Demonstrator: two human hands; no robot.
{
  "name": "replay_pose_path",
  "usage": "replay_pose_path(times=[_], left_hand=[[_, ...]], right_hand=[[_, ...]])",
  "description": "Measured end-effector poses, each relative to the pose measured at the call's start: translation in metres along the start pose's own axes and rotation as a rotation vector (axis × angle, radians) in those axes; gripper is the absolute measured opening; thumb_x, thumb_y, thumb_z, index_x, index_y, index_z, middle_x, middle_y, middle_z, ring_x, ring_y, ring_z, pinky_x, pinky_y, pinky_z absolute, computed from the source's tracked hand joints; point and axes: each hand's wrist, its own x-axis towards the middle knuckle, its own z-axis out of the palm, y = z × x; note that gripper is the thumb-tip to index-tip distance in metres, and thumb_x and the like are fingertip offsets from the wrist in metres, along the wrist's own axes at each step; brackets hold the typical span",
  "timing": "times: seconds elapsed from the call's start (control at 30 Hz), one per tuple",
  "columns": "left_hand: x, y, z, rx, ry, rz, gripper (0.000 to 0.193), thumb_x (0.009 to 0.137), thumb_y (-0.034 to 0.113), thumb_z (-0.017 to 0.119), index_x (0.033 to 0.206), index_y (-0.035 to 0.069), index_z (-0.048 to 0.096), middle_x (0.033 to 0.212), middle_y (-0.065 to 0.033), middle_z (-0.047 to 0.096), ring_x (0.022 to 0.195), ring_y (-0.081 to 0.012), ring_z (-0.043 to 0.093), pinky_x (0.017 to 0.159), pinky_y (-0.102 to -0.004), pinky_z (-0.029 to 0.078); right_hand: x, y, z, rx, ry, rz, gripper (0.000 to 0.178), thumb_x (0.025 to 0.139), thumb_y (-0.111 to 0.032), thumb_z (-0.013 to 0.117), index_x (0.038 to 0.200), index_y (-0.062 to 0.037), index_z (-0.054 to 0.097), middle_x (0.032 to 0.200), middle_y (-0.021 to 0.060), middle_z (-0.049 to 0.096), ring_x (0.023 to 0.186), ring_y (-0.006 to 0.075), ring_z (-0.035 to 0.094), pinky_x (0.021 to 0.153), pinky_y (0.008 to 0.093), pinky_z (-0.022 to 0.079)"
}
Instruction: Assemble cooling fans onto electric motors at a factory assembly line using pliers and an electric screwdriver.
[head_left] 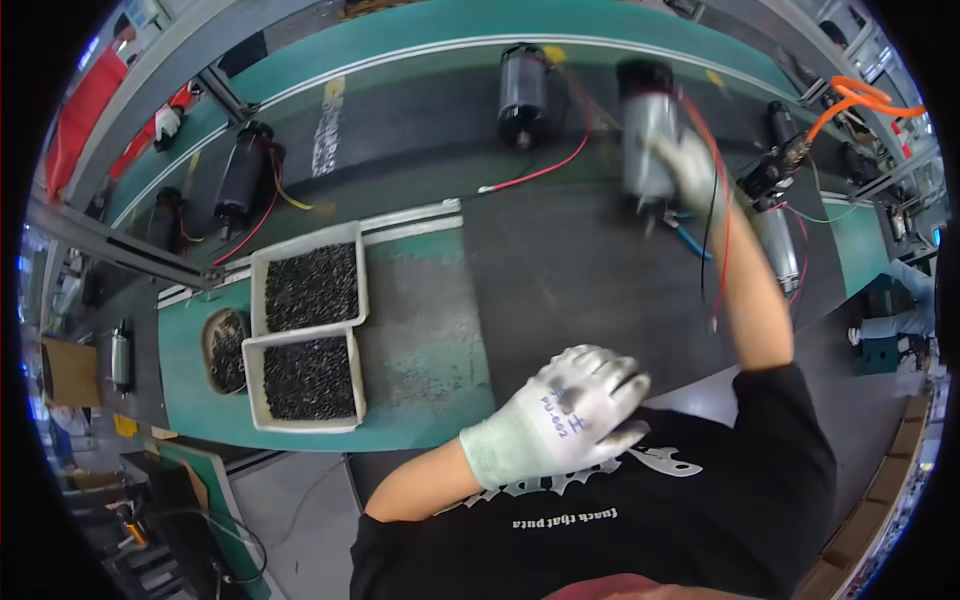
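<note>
My right hand (687, 172), in a white glove, grips a silver cylindrical motor (648, 140) with a black top on the far side of the dark mat. The motor is blurred, and red and black wires hang from it along my right forearm. My left hand (572, 410), also gloved, is in front of my chest with fingers loosely bent and thumb apart. No object shows in it, though its palm is hidden. Another motor (523, 95) stands left of the held one, its red wire trailing over the mat.
Two white trays (362, 385) of small black parts sit at the left beside a small brown bowl (208, 350). Dark motors (243, 175) stand farther left. An orange coiled hose (860, 95) hangs at the right above a tool or fixture (765, 180). Another person's gloved hand (167, 123) shows far left.
</note>
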Motion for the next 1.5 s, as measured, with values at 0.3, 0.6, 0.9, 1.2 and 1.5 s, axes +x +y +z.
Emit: replay_pose_path(times=[0.3, 0.6, 0.9, 1.2, 1.5], left_hand=[[-0.140, 0.008, -0.027, 0.019, 0.328, -0.524, 0.030, 0.077, 0.013, 0.071, 0.103, 0.000, 0.065, 0.103, -0.0150, 0.065, 0.094, -0.0308, 0.064, 0.083, -0.0392, 0.051], [-0.167, 0.002, -0.060, 0.243, 0.585, -0.777, 0.024, 0.076, -0.002, 0.059, 0.099, 0.001, 0.066, 0.097, -0.0149, 0.069, 0.085, -0.0290, 0.068, 0.079, -0.0362, 0.053], [-0.164, -0.069, -0.125, 0.605, 0.497, -1.009, 0.021, 0.090, 0.021, 0.061, 0.104, 0.006, 0.065, 0.104, -0.0167, 0.066, 0.094, -0.0358, 0.064, 0.083, -0.0425, 0.051], [-0.151, -0.188, -0.131, 0.802, 0.117, -0.966, 0.039, 0.088, 0.031, 0.061, 0.118, 0.005, 0.063, 0.115, -0.0190, 0.064, 0.108, -0.0367, 0.061, 0.095, -0.0446, 0.047], [-0.167, -0.180, -0.138, 0.724, 0.044, -1.154, 0.048, 0.091, 0.018, 0.060, 0.131, -0.007, 0.051, 0.123, -0.0282, 0.059, 0.119, -0.0387, 0.055, 0.101, -0.0416, 0.042]], right_hand=[[0.239, 0.138, -0.070, -1.256, 0.390, -0.312, 0.052, 0.096, -0.046, 0.039, 0.139, -0.0171, 0.048, 0.130, 0.0252, 0.057, 0.112, 0.0447, 0.057, 0.098, 0.0483, 0.044], [0.190, -0.034, 0.189, -1.195, -0.218, -0.096, 0.056, 0.087, -0.044, 0.050, 0.117, 0.0022, 0.061, 0.129, 0.0251, 0.058, 0.120, 0.0388, 0.055, 0.103, 0.0413, 0.042], [0.204, -0.032, 0.229, -0.928, -0.313, 0.000, 0.055, 0.078, -0.040, 0.067, 0.120, -0.0044, 0.063, 0.128, 0.0183, 0.061, 0.120, 0.0339, 0.058, 0.100, 0.0403, 0.046], [-0.006, -0.063, 0.165, -0.801, -0.266, -0.043, 0.091, 0.075, -0.049, 0.065, 0.150, -0.0102, 0.030, 0.114, 0.0262, 0.063, 0.101, 0.0393, 0.064, 0.088, 0.0444, 0.050], [-0.107, -0.062, 0.097, -0.313, -0.166, -0.114, 0.063, 0.089, -0.040, 0.058, 0.136, 0.0006, 0.048, 0.104, 0.0284, 0.065, 0.084, 0.0330, 0.069, 0.080, 0.0386, 0.055]])
